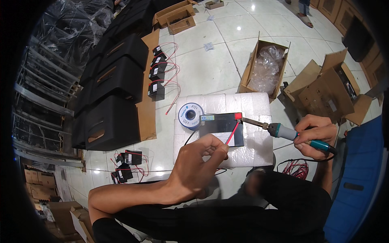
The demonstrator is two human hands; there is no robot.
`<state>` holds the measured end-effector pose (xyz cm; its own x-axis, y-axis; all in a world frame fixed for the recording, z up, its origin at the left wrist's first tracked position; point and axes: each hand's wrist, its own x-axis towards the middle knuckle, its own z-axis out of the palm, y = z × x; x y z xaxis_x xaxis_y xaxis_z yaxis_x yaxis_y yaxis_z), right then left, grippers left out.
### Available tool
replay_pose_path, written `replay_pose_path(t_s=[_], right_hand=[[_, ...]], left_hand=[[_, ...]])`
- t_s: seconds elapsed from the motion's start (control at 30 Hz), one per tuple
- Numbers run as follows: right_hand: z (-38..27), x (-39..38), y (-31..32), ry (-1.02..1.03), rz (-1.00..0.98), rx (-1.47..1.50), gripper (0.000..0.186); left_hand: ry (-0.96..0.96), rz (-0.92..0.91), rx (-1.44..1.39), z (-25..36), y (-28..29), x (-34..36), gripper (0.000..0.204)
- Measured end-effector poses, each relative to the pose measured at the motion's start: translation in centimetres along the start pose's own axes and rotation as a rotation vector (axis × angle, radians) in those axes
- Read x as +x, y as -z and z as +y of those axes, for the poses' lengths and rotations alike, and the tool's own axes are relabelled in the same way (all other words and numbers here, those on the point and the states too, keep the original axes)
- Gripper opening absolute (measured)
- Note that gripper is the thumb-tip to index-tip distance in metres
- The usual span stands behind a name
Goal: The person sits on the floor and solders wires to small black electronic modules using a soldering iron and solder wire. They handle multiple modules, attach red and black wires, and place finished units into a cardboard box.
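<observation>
My right hand [315, 137] is wrapped round the grey and green handle of a soldering iron [283, 132]. The iron's tip meets the red terminal corner of a black battery [221, 126], or stops just short of it. Between the fingertips of my left hand [199, 158] is a red wire [232, 133], which runs up to that same corner. The battery lies on a white foam block [259, 106]. Beside its left end sits a spool of solder [190, 115] with a blue rim.
More black batteries with red wires [157, 71] stand in a row at the far left; others [129, 162] lie nearer. Large black cases [117, 81] line the left side. Open cardboard boxes [244, 83] stand far right, above a blue panel [358, 170]. Coiled wire [295, 169] lies near my right knee.
</observation>
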<state>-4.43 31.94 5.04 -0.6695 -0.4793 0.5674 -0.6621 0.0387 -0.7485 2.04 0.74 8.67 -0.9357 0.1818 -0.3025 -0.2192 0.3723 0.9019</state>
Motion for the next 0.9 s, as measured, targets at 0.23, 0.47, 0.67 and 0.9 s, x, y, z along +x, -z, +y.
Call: replay_pose_path(t_s=[0.23,0.47,0.67,0.9], right_hand=[[0.1,-0.2,0.2,-0.017,0.006,-0.011,0.019],[0.2,-0.7,0.3,-0.025,0.058,-0.002,0.02],[-0.1,-1.2,0.9,-0.068,0.091,0.002,0.018],[-0.6,-1.5,1.1,-0.087,0.139,-0.037,0.016]], left_hand=[[-0.02,-0.002,0.063,-0.2,0.0,0.0,0.029],[-0.1,-0.176,0.34,1.0,0.6,0.0,0.029],[-0.171,-0.179,0.754,3.0,3.5,-1.3,0.02],[-0.216,0.201,0.745,1.6,7.9,-0.5,0.021]])
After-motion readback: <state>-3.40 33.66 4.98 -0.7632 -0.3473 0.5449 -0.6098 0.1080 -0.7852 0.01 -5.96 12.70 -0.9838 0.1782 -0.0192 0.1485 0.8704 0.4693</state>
